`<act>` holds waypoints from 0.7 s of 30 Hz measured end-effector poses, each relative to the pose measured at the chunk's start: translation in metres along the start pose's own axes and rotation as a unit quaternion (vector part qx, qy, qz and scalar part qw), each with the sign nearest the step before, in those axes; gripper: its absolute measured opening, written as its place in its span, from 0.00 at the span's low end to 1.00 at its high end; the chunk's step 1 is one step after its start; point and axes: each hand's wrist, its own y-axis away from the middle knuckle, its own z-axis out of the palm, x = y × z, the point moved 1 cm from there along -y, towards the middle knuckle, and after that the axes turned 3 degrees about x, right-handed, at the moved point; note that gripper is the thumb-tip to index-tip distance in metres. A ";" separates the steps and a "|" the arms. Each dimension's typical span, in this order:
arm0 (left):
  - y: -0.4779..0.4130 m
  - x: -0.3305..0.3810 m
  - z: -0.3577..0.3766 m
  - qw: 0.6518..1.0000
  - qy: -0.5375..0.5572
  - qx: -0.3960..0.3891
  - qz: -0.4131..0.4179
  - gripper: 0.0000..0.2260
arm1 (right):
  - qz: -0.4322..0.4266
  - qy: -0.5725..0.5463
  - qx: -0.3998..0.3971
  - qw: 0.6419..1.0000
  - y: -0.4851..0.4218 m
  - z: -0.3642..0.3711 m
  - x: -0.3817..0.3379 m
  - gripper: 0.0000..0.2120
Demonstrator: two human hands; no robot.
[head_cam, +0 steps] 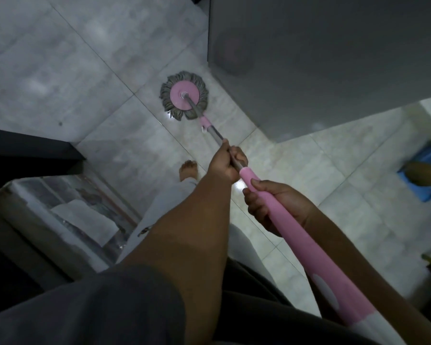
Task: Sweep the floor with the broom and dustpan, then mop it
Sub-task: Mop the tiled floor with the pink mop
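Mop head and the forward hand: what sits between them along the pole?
Head view: only bare grey shaft and a pink collar run from the mop head to the left hand.

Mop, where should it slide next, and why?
Probably pull the mop head back toward the foot: it lies far out beside the grey cabinet, and the left hand and right hand both grip the handle.

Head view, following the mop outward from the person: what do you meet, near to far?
Right hand gripping the pink handle → left hand gripping the grey shaft → pink collar → mop head on the tiled floor.
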 end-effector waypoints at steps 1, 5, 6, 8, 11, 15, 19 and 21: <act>0.002 -0.004 -0.004 1.000 0.008 -0.015 -0.011 0.19 | -0.010 0.015 0.012 1.000 0.001 -0.003 0.005 0.10; 0.002 0.008 -0.012 0.996 0.059 -0.041 -0.054 0.23 | 0.006 0.038 0.015 0.999 -0.008 0.013 0.009 0.07; 0.001 0.015 -0.010 0.995 0.066 -0.042 -0.058 0.24 | 0.014 0.031 0.010 0.999 -0.012 0.020 0.004 0.07; -0.005 0.036 0.001 0.996 0.065 -0.037 -0.055 0.26 | 0.020 0.025 0.007 0.999 -0.021 0.036 -0.014 0.09; -0.017 0.084 0.034 0.996 0.064 -0.036 -0.045 0.26 | 0.023 0.028 -0.007 0.999 -0.035 0.069 -0.059 0.10; -0.037 0.178 0.090 0.997 0.064 -0.041 -0.034 0.26 | 0.022 0.027 -0.025 0.999 -0.069 0.139 -0.136 0.11; -0.052 0.293 0.146 0.998 0.055 -0.033 -0.009 0.25 | 0.015 0.049 -0.037 0.998 -0.113 0.223 -0.214 0.12; -0.059 0.341 0.173 0.998 0.050 -0.028 0.020 0.24 | 0.005 0.043 -0.060 0.997 -0.132 0.258 -0.249 0.13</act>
